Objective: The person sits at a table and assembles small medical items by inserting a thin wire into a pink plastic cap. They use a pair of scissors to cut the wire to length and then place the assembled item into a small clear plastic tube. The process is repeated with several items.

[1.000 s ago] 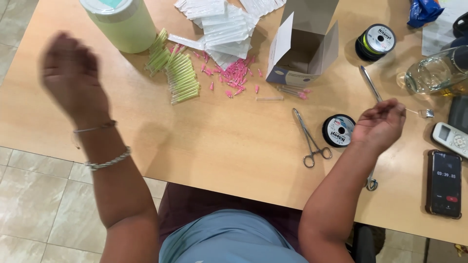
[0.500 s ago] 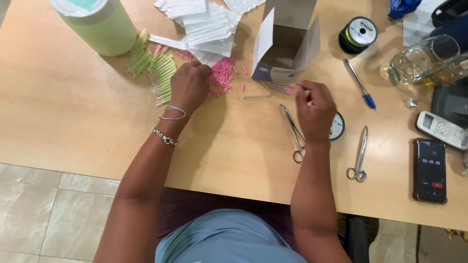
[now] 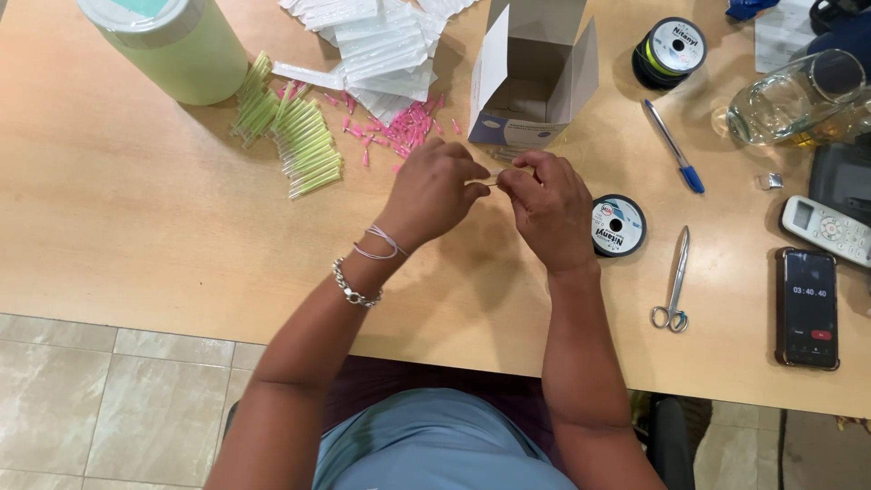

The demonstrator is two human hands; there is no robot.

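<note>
Pale wood fills most of the frame as the table (image 3: 136, 227), with grey floor tiles showing below its near edge at lower left. Both hands meet just above the centre of the frame. The left hand (image 3: 434, 192) and the right hand (image 3: 549, 210) are closed to a fine pinch, fingertips almost touching, and between them runs a thin, pale, needle-like piece (image 3: 491, 182); it is too small to tell exactly what it is. Holding it raised off the table, between two pinches, probably keeps so slight a thing steady and in sight.

Close above the hands stands an open white cardboard box (image 3: 531, 86), flaps up. To its left lie scattered small pink pieces (image 3: 404, 132), a heap of clear white packets (image 3: 381, 45), and a fan of pale green tubes (image 3: 304, 145), all within easy reach. A large light green container (image 3: 177, 45) sits at the upper left.

Just right of the right hand lies a black spool of line (image 3: 617, 225), nearly touching the wrist. Further right are metal scissors (image 3: 676, 281), a blue pen (image 3: 673, 145), a second spool (image 3: 670, 50), a glass jar (image 3: 789, 95), a white remote (image 3: 830, 229) and a dark phone (image 3: 807, 307).

Open room lies to the left and toward the near edge.
</note>
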